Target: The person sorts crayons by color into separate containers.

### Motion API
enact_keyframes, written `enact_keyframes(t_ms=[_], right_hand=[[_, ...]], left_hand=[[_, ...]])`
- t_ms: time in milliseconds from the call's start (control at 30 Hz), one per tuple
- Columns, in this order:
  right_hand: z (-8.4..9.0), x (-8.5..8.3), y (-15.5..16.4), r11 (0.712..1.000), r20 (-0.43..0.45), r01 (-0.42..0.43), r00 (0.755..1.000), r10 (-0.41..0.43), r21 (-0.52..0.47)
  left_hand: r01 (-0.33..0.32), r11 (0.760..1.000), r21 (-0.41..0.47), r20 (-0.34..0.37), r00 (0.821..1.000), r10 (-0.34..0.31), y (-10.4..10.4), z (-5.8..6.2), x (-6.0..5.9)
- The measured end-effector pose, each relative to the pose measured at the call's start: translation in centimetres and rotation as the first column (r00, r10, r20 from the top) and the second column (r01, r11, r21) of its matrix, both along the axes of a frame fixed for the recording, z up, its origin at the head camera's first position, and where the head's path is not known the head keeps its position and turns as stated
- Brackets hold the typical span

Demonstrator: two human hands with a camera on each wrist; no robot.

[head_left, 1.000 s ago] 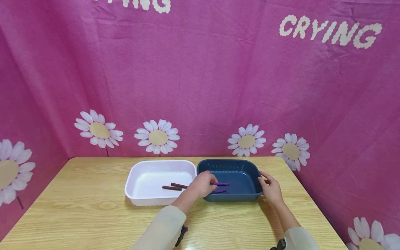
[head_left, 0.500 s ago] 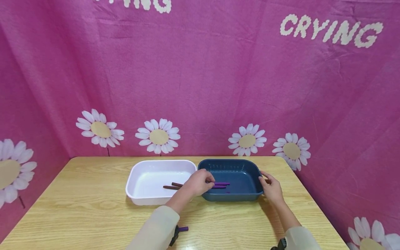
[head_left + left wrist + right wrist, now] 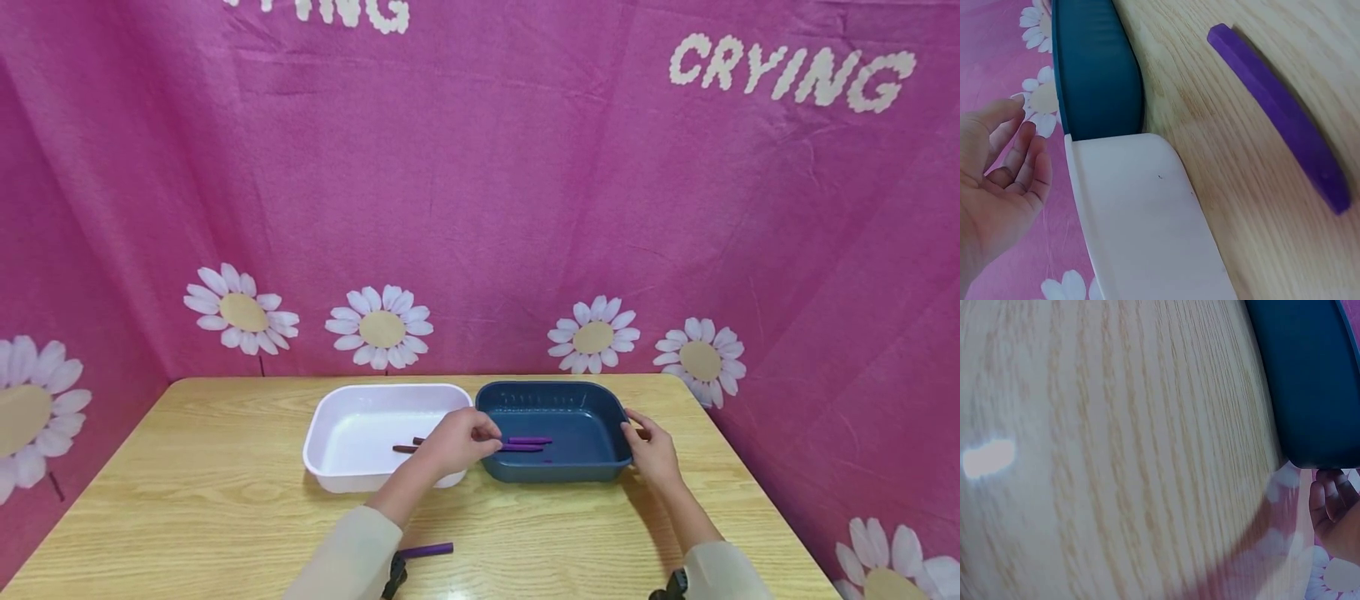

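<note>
My left hand hovers over the seam between the white tray and the blue tray. In the left wrist view the left hand is empty, its fingers relaxed. Two purple sticks lie inside the blue tray just right of that hand. Two brown sticks lie in the white tray, partly hidden by it. My right hand rests against the blue tray's right wall, and its fingers show beside the blue tray.
Another purple stick lies on the wooden table near my left sleeve. The two trays stand side by side at the back middle. A pink cloth with daisies hangs behind the table and along both sides.
My left hand has drawn back leftward out of the blue tray, leaving the purple sticks in it. The arm's shift uncovered the purple stick on the table. The right hand stayed put.
</note>
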State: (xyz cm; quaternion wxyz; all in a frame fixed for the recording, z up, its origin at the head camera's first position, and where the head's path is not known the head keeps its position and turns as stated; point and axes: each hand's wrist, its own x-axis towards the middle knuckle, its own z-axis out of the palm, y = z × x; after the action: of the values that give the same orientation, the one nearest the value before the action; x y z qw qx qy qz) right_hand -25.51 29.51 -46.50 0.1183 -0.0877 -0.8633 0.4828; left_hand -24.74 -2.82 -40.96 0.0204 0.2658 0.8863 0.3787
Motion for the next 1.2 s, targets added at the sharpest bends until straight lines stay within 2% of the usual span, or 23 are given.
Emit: enact_keyframes(t_ms=[267, 500, 633, 867, 1033, 1200], right_hand=[[-0.1, -0.2, 0.0, 1.000, 0.017, 0.004, 1.000, -0.004, -0.002], [-0.2, -0.3, 0.0, 1.000, 0.009, 0.002, 1.000, -0.002, -0.004], [-0.2, -0.2, 0.0, 1.000, 0.008, 0.004, 1.000, -0.004, -0.002], [-0.1, -0.1, 0.1, 1.000, 0.019, 0.003, 1.000, -0.003, -0.017], [-0.1, -0.1, 0.1, 1.000, 0.021, 0.003, 1.000, -0.003, -0.022], [-0.1, -0.2, 0.1, 1.000, 0.025, 0.006, 1.000, -0.005, -0.030]], left_hand=[[-0.037, 0.998, 0.055, 0.004, 0.999, 0.037, -1.8, -0.1, 0.9], [-0.045, 0.996, 0.073, -0.018, 0.999, 0.047, -3.0, -0.2, 1.9], [-0.042, 0.997, 0.067, -0.033, 0.998, 0.045, -3.8, -0.2, 2.6], [-0.024, 0.997, 0.078, -0.009, 1.000, 0.025, -5.1, -0.8, 3.8], [-0.010, 0.997, 0.083, -0.021, 1.000, 0.011, -5.8, -1.2, 4.2], [-0.009, 0.997, 0.083, -0.002, 1.000, 0.009, -6.5, -1.5, 4.8]])
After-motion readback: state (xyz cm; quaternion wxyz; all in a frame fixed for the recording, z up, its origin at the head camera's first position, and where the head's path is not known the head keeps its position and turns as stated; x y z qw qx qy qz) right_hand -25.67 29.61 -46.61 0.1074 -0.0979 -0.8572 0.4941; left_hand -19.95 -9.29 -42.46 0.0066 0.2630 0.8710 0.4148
